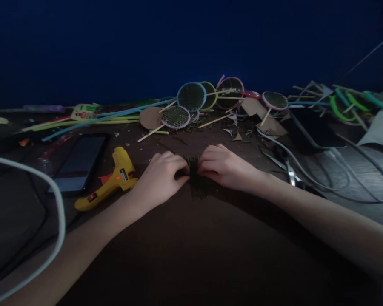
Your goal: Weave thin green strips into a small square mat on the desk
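Between my two hands, low over the dark table, is a small bundle of dark green grass-like strands. My left hand pinches its left side with thumb and forefinger. On the opposite side, the curled fingers of my right hand close on the strands. The fingertips partly hide the bundle, and dim light blurs its detail. Close to my left forearm lies a yellow glue gun with a small red light lit. Scissors lie beyond my right forearm.
Small hoops on sticks, including a blue-rimmed hoop, lie along the back with coloured strips and scraps. A black phone lies left; a dark-screened device with a white cable lies right. Another white cable arcs across the left foreground.
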The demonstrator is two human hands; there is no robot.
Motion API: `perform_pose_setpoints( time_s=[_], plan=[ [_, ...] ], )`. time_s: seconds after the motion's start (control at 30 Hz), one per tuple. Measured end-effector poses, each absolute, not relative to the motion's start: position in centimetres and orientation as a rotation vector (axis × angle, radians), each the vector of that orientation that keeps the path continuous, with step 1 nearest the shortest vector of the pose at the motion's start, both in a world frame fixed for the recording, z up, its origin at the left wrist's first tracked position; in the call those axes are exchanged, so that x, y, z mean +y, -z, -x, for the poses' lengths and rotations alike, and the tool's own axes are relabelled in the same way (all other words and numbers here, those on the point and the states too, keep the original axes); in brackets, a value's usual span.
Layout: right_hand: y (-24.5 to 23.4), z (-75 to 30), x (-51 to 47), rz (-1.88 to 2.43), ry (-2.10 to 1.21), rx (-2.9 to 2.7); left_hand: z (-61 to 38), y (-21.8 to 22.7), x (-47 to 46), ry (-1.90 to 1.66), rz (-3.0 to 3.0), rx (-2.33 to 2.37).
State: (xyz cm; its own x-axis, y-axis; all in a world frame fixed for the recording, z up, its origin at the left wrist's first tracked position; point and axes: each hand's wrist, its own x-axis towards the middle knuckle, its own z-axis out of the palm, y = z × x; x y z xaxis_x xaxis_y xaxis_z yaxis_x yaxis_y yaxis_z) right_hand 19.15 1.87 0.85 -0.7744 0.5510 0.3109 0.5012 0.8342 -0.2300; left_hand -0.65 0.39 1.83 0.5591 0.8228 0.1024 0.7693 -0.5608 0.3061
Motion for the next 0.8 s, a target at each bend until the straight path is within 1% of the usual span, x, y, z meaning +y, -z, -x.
perform_pose_setpoints(
  time_s=[0.4, 0.57, 0.8],
  plan=[
    [-0.36, -19.18, 2.02, 0.708, -0.194, -2.647, 0.62, -1.72, 0.47, -0.359, -2.556, 1.338],
    [-0.41, -19.22, 2.07, 0.746, -0.206, -2.619, 0.59, -1.73, 0.43, -0.349, -2.553, 1.347],
    [-0.53, -18.66, 1.63, 0.797, -0.075, -2.646, 0.56, -1.81, 0.38, -0.329, -2.574, 1.348]
  ],
)
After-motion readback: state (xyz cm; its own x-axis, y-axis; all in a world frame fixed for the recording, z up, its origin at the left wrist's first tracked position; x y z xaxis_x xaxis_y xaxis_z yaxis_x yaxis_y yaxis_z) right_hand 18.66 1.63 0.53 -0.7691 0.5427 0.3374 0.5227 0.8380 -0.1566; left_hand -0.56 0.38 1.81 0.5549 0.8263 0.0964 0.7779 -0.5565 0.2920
